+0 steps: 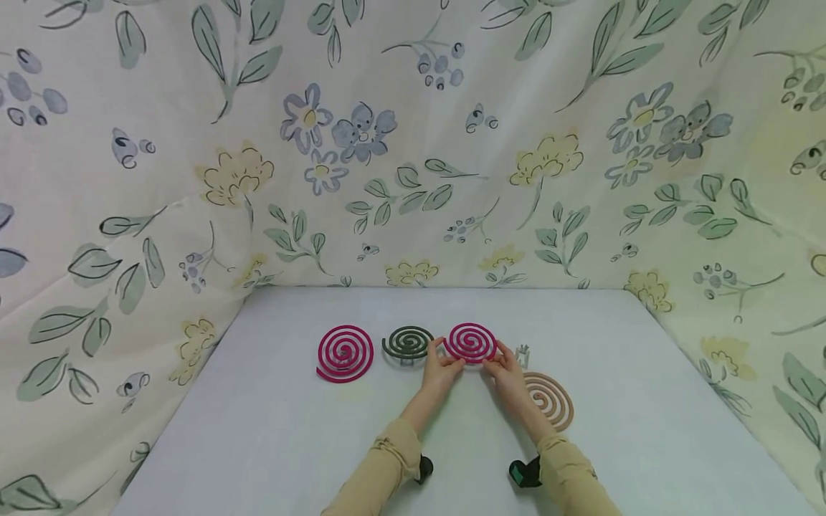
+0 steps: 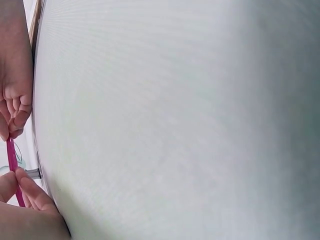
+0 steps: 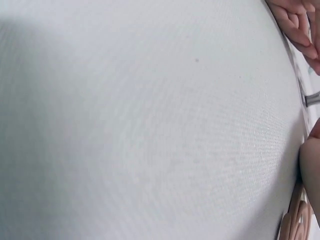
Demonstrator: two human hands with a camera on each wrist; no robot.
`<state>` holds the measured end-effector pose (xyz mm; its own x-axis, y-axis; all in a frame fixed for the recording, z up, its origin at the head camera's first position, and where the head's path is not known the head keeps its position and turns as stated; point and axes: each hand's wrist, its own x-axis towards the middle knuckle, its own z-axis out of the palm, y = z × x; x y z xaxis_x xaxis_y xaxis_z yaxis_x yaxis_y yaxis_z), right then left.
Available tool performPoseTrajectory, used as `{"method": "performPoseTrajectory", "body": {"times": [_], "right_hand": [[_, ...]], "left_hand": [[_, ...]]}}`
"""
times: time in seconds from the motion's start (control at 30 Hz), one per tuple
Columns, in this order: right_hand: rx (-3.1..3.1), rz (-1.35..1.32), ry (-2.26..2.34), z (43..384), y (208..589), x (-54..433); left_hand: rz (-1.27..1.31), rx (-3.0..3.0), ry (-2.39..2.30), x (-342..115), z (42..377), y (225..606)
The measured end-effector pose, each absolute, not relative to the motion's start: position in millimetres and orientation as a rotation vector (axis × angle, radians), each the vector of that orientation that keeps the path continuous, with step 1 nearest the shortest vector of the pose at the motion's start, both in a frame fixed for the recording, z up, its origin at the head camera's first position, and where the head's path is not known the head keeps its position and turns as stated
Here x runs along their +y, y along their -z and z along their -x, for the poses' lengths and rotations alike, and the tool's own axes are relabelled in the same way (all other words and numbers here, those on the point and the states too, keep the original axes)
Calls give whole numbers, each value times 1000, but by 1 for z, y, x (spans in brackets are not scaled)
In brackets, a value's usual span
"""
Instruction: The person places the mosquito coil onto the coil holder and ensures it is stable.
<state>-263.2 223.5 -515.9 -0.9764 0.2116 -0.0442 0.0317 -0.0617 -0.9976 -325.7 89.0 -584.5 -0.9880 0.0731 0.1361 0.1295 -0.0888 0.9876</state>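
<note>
Both hands hold a bright pink mosquito coil by its edges. My left hand pinches its left side, thumb at the near edge. On the other side my right hand pinches the coil the same way. In the left wrist view the coil appears edge-on between the fingers, with a metal stand just beside it. Left of the hands, a dark green coil sits raised on a stand. Farther left is a magenta coil, also with a support under its middle.
A tan coil lies on the white table, partly behind my right forearm. Beyond the right hand stands a small metal coil stand. Floral cloth hangs behind the table and along both sides.
</note>
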Motion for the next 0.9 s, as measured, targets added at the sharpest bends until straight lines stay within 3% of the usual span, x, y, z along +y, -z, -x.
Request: {"method": "performPoseTrajectory", "body": {"times": [0.13,0.33,0.4,0.47,0.57,0.77,0.9], "right_hand": [[-2075,276,-2182,263,516,223],[-2085,271,-2170,263,515,223],[-2081,267,-2171,263,516,224],[-2079,266,-2177,263,516,224],[-2086,272,-2176,262,516,225],[-2090,286,-2185,262,516,225],[-2081,288,-2194,262,517,225]], "left_hand": [[369,-1997,2263,92,342,615],[144,-2165,2291,82,298,535],[207,-2140,2279,81,296,535],[240,-2155,2259,82,306,552],[342,-2100,2204,93,347,621],[268,-2108,2243,119,437,762],[258,-2096,2256,111,409,721]]}}
